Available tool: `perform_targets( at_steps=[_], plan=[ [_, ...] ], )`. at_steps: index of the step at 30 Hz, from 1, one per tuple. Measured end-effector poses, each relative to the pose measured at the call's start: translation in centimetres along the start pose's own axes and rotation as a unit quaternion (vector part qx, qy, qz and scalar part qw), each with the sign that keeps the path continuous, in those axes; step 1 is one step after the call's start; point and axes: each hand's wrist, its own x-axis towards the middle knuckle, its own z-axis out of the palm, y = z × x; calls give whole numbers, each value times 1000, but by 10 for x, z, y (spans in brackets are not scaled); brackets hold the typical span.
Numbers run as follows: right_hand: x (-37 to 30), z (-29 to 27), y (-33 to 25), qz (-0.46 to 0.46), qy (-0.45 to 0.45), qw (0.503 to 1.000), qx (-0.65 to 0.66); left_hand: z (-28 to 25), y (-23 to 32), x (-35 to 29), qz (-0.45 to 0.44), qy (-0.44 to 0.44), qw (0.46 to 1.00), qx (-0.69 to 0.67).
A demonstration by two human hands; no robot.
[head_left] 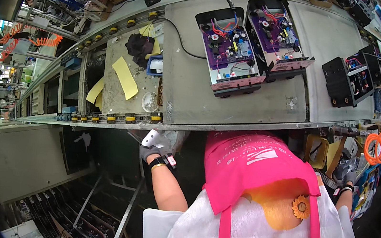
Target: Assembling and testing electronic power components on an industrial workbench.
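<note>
My left hand (147, 152), in a grey glove, hangs low beside the bench's front edge. A white piece with dark dots (151, 138) lies against it, and a clear plastic bag (174, 142) shows just beyond. The fingers of this hand are mostly hidden. Far to the right, my gloved right hand (349, 176) reaches down beside crumpled clear plastic (343, 169); I cannot make out whether it grips that. On the bench ahead stand two opened black device housings, the left one (230, 52) and the right one (278, 38), with purple circuit boards and coloured wires.
Another pair of black housings (347, 82) stands at the right. A roller conveyor edge (130, 117) borders a tray area with yellow strips (125, 79), a dark cloth (139, 47) and a blue box (155, 65). An orange coiled hose (375, 148) hangs right; a metal cabinet (27, 155) stands left.
</note>
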Motion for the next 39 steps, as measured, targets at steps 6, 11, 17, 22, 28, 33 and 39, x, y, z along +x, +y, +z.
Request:
perform_targets(
  at_steps=[6,11,17,22,28,33,39],
  plan=[
    [1,-1,32,31,5,999,10,12,55,-37,-107,161,823,-535],
    [15,-1,23,118,32,982,145,-11,73,-66,-102,244,728,-633],
    [-25,0,-28,45,53,995,76,-35,70,-87,29,-128,677,-724],
    [-81,-18,-35,-15,87,996,16,8,92,-90,-149,-118,916,-352],
    [-62,-16,-29,-25,222,964,-144,22,128,-87,-13,22,952,-306],
    [-89,-18,-27,22,177,984,20,59,229,-176,98,-189,925,-315],
    [-169,-29,-94,47,196,979,15,122,286,-272,162,-534,816,-155]
  ],
)
